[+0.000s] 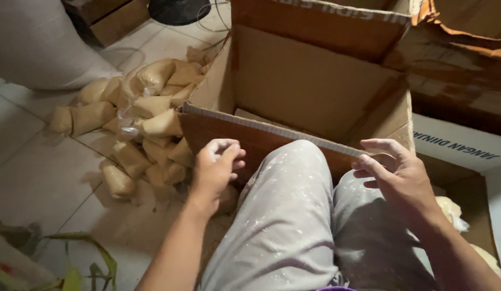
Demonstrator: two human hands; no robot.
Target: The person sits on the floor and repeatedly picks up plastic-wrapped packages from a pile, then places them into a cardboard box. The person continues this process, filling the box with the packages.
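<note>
Head view – both hands [215, 164] [396, 172] empty, fingers curled, by open cardboard box [293, 86] – tiled floor [40, 178]

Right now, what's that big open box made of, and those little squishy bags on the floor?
The box looks like brown corrugated cardboard: matte, with a wavy layer showing along its cut front edge. The little bags seem to be thin clear plastic, slightly shiny and crinkled, filled with something tan and grainy; what exactly, I cannot tell.

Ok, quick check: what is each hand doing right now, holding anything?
Left hand: fingers curled, nothing visibly held, at the cardboard box front wall.
Right hand: open, empty, beside the box's near corner.
</note>
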